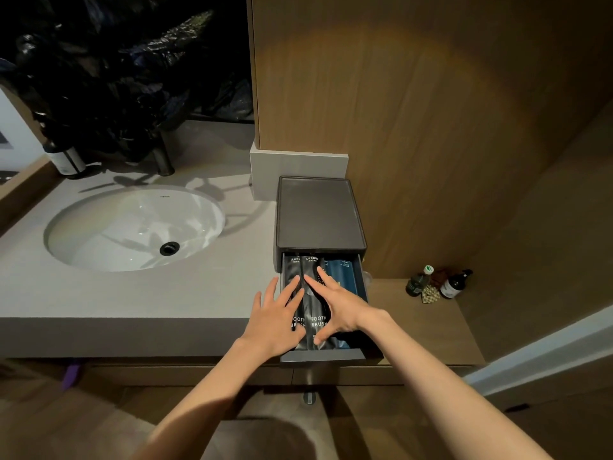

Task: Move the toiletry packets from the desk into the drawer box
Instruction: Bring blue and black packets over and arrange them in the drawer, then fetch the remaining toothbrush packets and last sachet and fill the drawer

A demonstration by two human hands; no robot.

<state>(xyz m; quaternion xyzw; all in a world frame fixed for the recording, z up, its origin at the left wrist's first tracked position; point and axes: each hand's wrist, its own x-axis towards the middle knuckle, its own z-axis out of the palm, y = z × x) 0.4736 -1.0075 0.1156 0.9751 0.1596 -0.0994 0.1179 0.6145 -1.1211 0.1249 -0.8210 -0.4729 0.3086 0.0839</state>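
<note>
Both hands, left [277,313] and right [338,305], lie open-palmed on the toothbrush packets [310,300] inside the drawer [321,355].

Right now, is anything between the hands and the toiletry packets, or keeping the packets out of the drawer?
Nothing visible. The drawer is pulled open, and the packets already lie inside it. The left hand and right hand rest flat, fingers spread, directly on them.

Toothbrush packets [317,322] partly under both hands; blue packet's [341,272] small print unreadable.
</note>
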